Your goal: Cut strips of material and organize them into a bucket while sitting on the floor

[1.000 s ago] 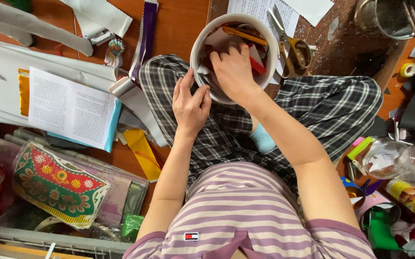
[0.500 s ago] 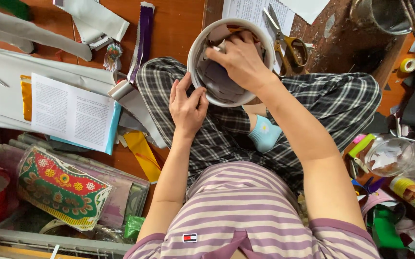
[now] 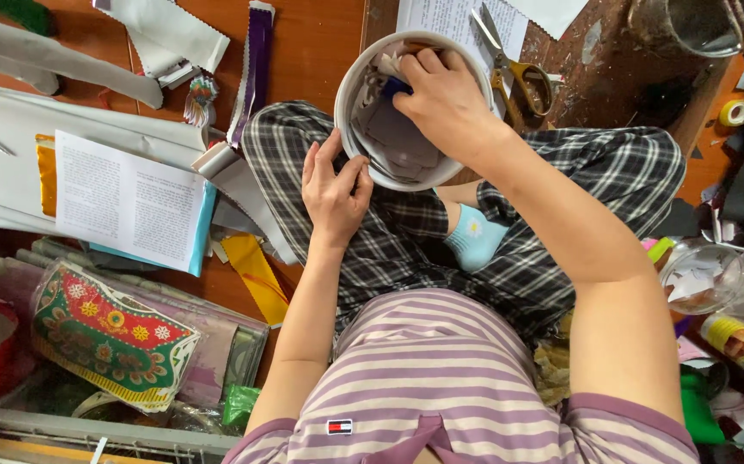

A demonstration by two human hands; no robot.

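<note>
Your left hand (image 3: 335, 185) grips the rim of the white round container (image 3: 356, 82); your right hand (image 3: 445, 99) reaches inside, fingers pinching a small blue piece (image 3: 395, 85).

Bright, even daylight; soft shadows, sharp focus, slight wide-angle edge distortion.

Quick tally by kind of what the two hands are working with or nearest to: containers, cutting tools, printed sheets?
White round containers, held by the left hand, right hand inside: 1
Scissors: 1
Printed sheets: 2, one on the left, one above the container
Total: 4
</note>
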